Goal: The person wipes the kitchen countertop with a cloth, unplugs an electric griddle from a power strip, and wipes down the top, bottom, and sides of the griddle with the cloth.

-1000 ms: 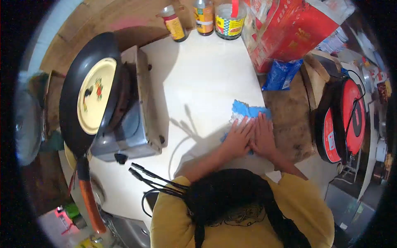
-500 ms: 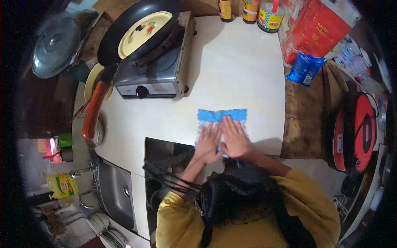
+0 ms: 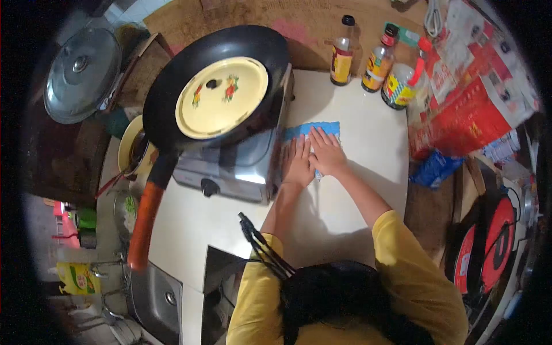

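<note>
Both my hands lie flat, side by side, on a blue-edged cloth (image 3: 325, 126) spread on the white countertop (image 3: 368, 155). My left hand (image 3: 298, 164) presses on its left part, close to the right side of the gas stove (image 3: 230, 172). My right hand (image 3: 328, 154) rests on the right part, fingers stretched toward the far edge, its thumb side touching the left hand. The blue border shows beyond the fingertips; most of the cloth's middle is hidden under the palms.
A black frying pan (image 3: 164, 103) with a cream lid (image 3: 221, 95) sits on the stove, its wooden handle (image 3: 146, 224) jutting forward. Behind stand sauce bottles (image 3: 342, 60) and a jar (image 3: 399, 86). Red bags (image 3: 468, 118) are at right, a sink (image 3: 164, 299) at lower left.
Both hands and the cloth have slid forward across the countertop, away from my body, to beside the stove. My arms are more outstretched, and the camera view has tilted upward.
</note>
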Motion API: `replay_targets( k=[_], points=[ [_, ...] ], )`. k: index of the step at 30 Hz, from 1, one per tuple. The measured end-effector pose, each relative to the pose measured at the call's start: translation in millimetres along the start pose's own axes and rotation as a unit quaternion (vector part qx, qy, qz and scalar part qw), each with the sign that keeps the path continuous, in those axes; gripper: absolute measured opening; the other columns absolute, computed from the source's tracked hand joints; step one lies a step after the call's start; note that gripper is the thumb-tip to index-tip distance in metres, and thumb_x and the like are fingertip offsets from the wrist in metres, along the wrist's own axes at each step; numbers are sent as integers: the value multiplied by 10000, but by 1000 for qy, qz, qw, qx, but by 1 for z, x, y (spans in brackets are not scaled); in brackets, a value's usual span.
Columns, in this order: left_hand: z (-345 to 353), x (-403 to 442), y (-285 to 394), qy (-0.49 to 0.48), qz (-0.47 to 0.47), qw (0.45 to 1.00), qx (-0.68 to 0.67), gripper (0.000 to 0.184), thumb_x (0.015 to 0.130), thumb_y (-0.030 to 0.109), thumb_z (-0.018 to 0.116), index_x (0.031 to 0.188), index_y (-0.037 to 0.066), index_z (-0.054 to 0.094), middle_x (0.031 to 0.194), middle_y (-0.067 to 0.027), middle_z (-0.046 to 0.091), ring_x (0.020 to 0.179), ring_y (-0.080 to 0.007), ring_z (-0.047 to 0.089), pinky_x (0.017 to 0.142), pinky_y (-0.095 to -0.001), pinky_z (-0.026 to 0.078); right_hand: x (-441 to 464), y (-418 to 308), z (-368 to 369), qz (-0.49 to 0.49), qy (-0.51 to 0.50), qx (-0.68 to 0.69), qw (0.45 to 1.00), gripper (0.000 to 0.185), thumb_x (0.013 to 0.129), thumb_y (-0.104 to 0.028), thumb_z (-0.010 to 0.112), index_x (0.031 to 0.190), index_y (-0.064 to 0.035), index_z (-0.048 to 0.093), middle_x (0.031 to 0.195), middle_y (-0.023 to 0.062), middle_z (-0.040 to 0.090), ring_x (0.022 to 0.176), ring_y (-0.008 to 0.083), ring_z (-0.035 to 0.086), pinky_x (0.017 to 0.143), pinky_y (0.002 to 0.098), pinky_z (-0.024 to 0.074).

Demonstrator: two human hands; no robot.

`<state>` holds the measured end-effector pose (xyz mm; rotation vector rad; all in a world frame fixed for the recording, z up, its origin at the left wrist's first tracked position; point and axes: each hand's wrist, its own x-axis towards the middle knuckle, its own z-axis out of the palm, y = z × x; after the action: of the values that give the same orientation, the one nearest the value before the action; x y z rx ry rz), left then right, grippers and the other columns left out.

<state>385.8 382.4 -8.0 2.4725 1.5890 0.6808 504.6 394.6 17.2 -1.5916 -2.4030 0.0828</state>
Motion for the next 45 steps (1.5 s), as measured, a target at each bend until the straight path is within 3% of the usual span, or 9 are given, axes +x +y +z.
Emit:
replay_targets(
  k=[13, 27, 34, 35, 38, 40, 42, 44, 45],
  points=[
    [29, 73, -23, 74, -47, 996, 15, 486, 752, 261, 299, 1150, -15, 256, 1211, -167, 234, 1115, -322, 206, 916, -434, 132, 83, 41, 5, -28, -23, -8, 999, 539, 679, -251, 390, 1159, -33, 279, 1234, 85, 230, 1153, 209, 179, 926, 387, 141],
    [-38, -74, 68, -127, -18, 992, 12, 560, 723, 266, 373, 1142, -74, 223, 1205, -233, 187, 1116, -365, 178, 894, -435, 186, -93, -25, -33, 11, 28, 174, 984, 325, 680, -139, 464, 997, -69, 454, 1036, 67, 423, 955, 225, 387, 811, 359, 292],
    [-85, -137, 79, -92, -11, 990, -109, 380, 621, 110, 531, 981, 33, 438, 1050, -138, 421, 971, -289, 398, 802, -335, 350, -119, -31, -51, -135, -134, 147, 971, 177, 645, -212, 537, 755, -83, 485, 868, 74, 422, 852, 234, 409, 695, 378, 331],
    [-88, -137, 73, -58, -23, 993, -95, 347, 622, 98, 530, 955, 32, 458, 1028, -139, 437, 955, -287, 412, 789, -337, 359, -119, -29, -39, -210, -9, 81, 974, 179, 672, -234, 521, 727, -71, 474, 763, 55, 443, 736, 183, 450, 614, 324, 366],
    [-108, -121, 65, 94, -88, 991, -37, 229, 659, 43, 488, 886, 15, 487, 970, -150, 469, 924, -302, 435, 766, -362, 364, -92, -22, 6, 71, -176, 498, 846, 142, 706, -199, 496, 727, -61, 470, 642, 14, 442, 606, 103, 448, 532, 236, 375],
    [-123, -102, 42, 175, -62, 983, -3, 209, 674, 7, 461, 881, 11, 484, 973, -147, 469, 960, -314, 414, 806, -359, 334, -72, -46, -11, 136, 61, 693, 705, 89, 727, -141, 472, 723, -54, 456, 566, -21, 417, 536, 47, 405, 483, 172, 348],
    [-140, -78, 21, 185, -43, 982, 0, 232, 719, 43, 429, 944, 5, 473, 1017, -146, 454, 1013, -310, 377, 853, -373, 280, -58, -76, -24, 144, 63, 751, 641, 68, 749, -105, 466, 741, -41, 446, 670, -13, 435, 619, 45, 400, 539, 179, 350],
    [-152, -55, 4, 128, -34, 989, 62, 264, 755, 106, 387, 987, 4, 458, 1062, -146, 430, 1038, -316, 350, 877, -386, 237, -51, -114, -14, 25, 77, 754, 652, 128, 768, -140, 459, 842, -36, 467, 851, 47, 444, 761, 109, 417, 653, 236, 360],
    [-151, -49, -12, 71, -34, 997, -10, 295, 773, 146, 349, 1017, 9, 444, 1100, -139, 405, 1054, -315, 331, 879, -402, 216, -52, -139, 13, -14, 185, 639, 746, 184, 765, -128, 447, 932, -51, 454, 937, 106, 424, 875, 195, 408, 745, 304, 336]
  ],
)
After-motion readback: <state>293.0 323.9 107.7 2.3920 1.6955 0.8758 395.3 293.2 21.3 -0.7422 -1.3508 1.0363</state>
